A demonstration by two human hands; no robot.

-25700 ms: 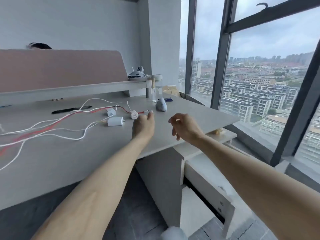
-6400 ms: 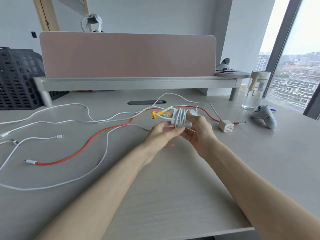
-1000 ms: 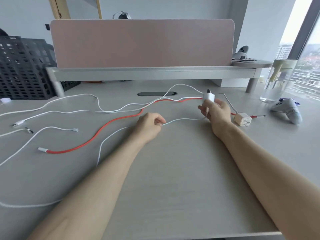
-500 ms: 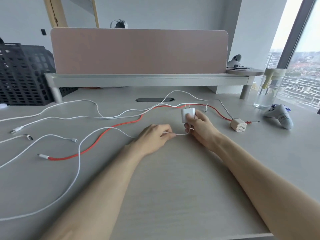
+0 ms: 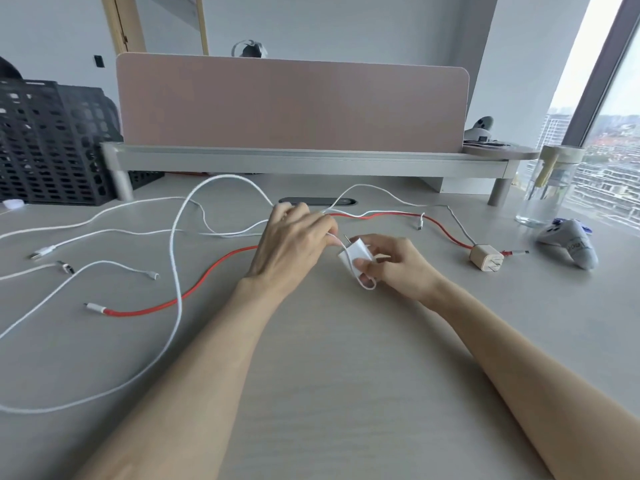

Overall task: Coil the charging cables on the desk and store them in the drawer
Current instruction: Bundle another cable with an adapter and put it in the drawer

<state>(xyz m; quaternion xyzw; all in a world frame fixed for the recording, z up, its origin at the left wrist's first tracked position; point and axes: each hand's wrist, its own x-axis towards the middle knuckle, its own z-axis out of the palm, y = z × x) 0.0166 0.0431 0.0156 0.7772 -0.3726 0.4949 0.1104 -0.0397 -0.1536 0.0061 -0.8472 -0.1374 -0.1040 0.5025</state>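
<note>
Where the pale, matte wood-grain desk (image 5: 346,375) runs back to a grey-white wall, a dusty-pink, round-cornered divider panel (image 5: 291,105) stands on a long grey metal shelf riser (image 5: 311,161) with tubular legs. A tall dark-framed window (image 5: 616,98) on the right looks over city blocks, and a black perforated plastic crate (image 5: 52,140) sits at the far left. Near the desk's middle, the right hand (image 5: 398,268) grips a smooth white rectangular charger brick (image 5: 356,259) between thumb and curled fingers, its metal prongs pointing up and to the left. A short loop of cord hangs round that hand's lower fingers. Just beside it, the left hand (image 5: 294,247) pinches the white braided cable (image 5: 178,306), which arches up towards the riser and then sweeps down to the desk's left edge. A glossy red cable (image 5: 194,292) with white ends snakes flat under both hands. Thinner white cables (image 5: 104,233) lie loose on the left. To the right rest a beige cube charger (image 5: 486,257), a grey game controller (image 5: 568,245) and a clear glass jar (image 5: 550,188).
</note>
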